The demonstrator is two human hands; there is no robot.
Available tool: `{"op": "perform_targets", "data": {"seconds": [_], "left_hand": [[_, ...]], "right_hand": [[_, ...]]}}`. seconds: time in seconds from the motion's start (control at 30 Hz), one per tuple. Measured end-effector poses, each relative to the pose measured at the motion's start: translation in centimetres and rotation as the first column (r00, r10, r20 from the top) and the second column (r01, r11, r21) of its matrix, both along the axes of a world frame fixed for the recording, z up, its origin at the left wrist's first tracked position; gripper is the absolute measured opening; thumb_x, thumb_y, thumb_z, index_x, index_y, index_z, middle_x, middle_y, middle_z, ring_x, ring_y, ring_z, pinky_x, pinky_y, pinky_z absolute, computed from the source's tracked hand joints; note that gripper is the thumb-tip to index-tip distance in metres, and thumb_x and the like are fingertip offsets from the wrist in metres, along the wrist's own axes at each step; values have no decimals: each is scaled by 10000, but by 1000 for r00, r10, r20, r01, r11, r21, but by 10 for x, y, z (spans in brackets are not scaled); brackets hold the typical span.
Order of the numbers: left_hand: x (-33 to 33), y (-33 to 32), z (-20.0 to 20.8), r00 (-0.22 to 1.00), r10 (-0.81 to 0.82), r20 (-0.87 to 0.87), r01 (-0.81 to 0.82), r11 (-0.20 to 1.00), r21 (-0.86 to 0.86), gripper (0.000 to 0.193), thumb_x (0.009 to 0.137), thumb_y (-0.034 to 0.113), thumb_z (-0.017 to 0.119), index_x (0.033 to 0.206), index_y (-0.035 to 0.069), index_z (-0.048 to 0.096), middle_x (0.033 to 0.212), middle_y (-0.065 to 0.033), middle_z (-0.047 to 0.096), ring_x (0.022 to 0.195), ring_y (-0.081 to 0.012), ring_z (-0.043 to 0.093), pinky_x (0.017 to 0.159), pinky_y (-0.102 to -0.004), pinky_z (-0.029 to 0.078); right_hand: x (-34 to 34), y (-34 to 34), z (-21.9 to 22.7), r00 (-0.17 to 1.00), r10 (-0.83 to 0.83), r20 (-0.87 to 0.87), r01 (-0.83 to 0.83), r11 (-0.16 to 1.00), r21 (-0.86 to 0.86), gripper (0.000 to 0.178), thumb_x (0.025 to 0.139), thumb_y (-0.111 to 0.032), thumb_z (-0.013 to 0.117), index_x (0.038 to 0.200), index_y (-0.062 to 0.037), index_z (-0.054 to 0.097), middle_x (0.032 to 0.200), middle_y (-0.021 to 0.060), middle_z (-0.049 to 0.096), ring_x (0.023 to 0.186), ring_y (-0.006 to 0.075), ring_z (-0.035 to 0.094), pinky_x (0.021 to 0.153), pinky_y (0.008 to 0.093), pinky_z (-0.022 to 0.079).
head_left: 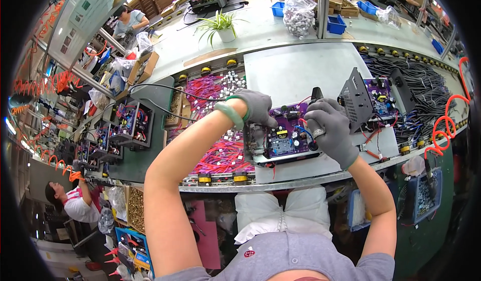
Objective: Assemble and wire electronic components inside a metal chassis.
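Note:
An electronics chassis with a purple circuit board [288, 130] lies in front of me on the work line, its top uncovered. Over its far left corner, my grey-gloved left hand [256, 109] is curled, with the thumb reaching down toward the board. At the right end of the chassis, my grey-gloved right hand [331, 130] is closed in a fist. Something small and silvery shows between its fingers, too hidden to name. A dark round part with a blue wire sits just below that fist. A green bangle [230, 115] circles my left wrist.
A second chassis [379, 98] with a perforated black panel stands to the right, beside bundled black cables [426, 85]. Pink-and-red wires [220, 153] lie left. An orange coiled hose [443, 125] hangs at right. More chassis [133, 123] stand far left; co-workers sit beyond.

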State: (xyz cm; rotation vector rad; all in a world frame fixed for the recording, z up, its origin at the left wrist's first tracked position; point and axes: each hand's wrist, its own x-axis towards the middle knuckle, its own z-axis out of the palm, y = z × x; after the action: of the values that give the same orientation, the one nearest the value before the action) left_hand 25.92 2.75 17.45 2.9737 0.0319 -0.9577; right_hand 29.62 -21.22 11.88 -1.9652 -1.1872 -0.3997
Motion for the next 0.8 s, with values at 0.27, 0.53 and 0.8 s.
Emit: {"op": "perform_targets", "data": {"seconds": [0.27, 0.53, 0.8], "left_hand": [[-14, 19, -17, 971, 186, 152, -114, 914, -388, 430, 765, 393, 767, 949, 6, 732, 844, -125, 718, 776, -219, 671, 736, -350, 531], [-69, 10, -7, 783, 561, 267, -56, 492, -869, 228, 919, 134, 618, 1045, -35, 705, 855, -63, 695, 807, -129, 632, 771, -285, 532], [-96, 3, -26, 461, 348, 817, 77, 901, -427, 211, 858, 161, 694, 1006, 13, 721, 846, -98, 718, 811, -226, 683, 838, -352, 519]], "right_hand": [[0, 0, 0, 1000, -20, 22, 20, 1000, 5, 59, 808, -127, 693, 858, -104, 712, 985, 25, 697, 1050, 261, 625, 925, 404, 454], [-1, -8, 1, 997, 1, 72, 4, 997, -72, 35, 803, -146, 696, 824, -126, 676, 965, 5, 671, 1050, 234, 605, 916, 412, 429], [-41, 48, 23, 996, 80, 49, -79, 997, -19, 177, 850, -148, 661, 1023, -108, 670, 988, 68, 685, 820, 292, 669, 767, 391, 510]]}}
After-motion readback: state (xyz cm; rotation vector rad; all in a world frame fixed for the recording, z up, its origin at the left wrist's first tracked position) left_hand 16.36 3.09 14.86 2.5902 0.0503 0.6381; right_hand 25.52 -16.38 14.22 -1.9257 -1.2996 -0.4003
